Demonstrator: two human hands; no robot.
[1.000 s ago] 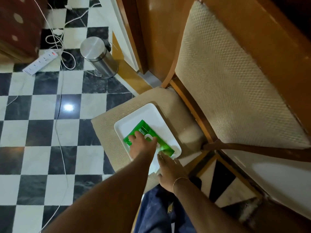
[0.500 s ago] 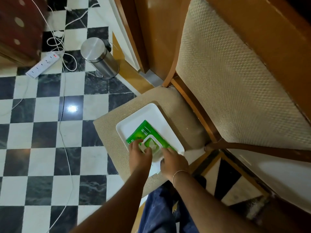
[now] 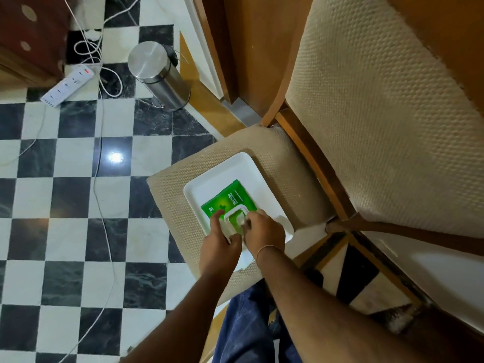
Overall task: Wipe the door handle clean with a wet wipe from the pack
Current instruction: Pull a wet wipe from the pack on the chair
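A green wet wipe pack lies in a white tray on the chair seat. Its white lid frame is in the middle of the pack, and the flap looks lifted toward me. My left hand holds the pack down, index finger on the green film and thumb at the flap. My right hand has its fingers curled at the right edge of the opening. Whether they pinch a wipe is hidden. No door handle is in view.
The tray sits on a beige upholstered chair seat with a wooden frame and tall backrest. A wooden door stands behind. On the checkered floor are a steel pedal bin, a power strip and white cables.
My left hand slid back off the pack's top, exposing the lid. My right hand came forward from the tray's near edge to the lid opening, and the flap now stands lifted.
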